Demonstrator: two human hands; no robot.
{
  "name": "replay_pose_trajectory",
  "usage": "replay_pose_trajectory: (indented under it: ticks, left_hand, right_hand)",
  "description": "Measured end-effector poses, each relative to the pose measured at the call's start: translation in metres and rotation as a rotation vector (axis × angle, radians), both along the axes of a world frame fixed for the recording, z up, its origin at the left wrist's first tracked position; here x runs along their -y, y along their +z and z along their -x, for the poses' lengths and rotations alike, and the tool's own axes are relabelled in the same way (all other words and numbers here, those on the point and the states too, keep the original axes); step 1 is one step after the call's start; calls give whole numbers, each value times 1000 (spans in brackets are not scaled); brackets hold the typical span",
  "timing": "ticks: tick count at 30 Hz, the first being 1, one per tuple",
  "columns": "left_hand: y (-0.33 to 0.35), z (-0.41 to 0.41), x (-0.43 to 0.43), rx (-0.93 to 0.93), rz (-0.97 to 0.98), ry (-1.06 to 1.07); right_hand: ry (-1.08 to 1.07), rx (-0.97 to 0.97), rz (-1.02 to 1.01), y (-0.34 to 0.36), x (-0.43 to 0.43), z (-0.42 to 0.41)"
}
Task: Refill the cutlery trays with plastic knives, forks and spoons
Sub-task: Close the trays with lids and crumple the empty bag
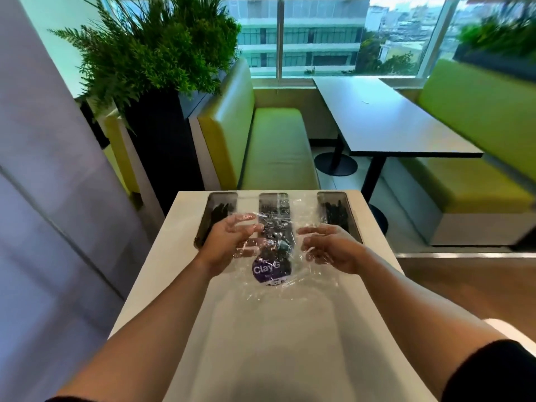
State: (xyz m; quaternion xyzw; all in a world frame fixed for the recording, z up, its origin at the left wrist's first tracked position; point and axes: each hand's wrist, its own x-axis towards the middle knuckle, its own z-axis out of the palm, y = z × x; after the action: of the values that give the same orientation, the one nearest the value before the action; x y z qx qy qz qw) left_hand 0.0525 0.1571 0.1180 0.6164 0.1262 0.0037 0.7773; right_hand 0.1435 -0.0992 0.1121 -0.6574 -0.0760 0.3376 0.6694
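Grip status: left hand (229,242) and right hand (329,249) both curled into film of clear bag (278,281), held above middle tray (274,198) of tabletop (261,329). Aim bag opening into that tray, tilt slowly, shake black cutlery (272,242) out gently; avoid spill into left tray (216,208) or right tray (336,210).

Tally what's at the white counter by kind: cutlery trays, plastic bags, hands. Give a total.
cutlery trays: 3
plastic bag: 1
hands: 2, the left hand and the right hand, both holding the plastic bag
Total: 6
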Motion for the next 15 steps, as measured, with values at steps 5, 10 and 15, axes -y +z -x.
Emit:
replay_pose_trajectory:
  ticks: [5, 10, 15]
  left_hand:
    - [-4, 2, -12, -34, 9, -109]
    - [-4, 3, -22, -1, -124, -242]
    - [9, 1, -25, 48, -399, -327]
  right_hand:
    - [-171, -3, -33, 1, 8, 3]
    - [-260, -56, -127, 2, 11, 9]
    - [-244, -181, -183, 10, 12, 11]
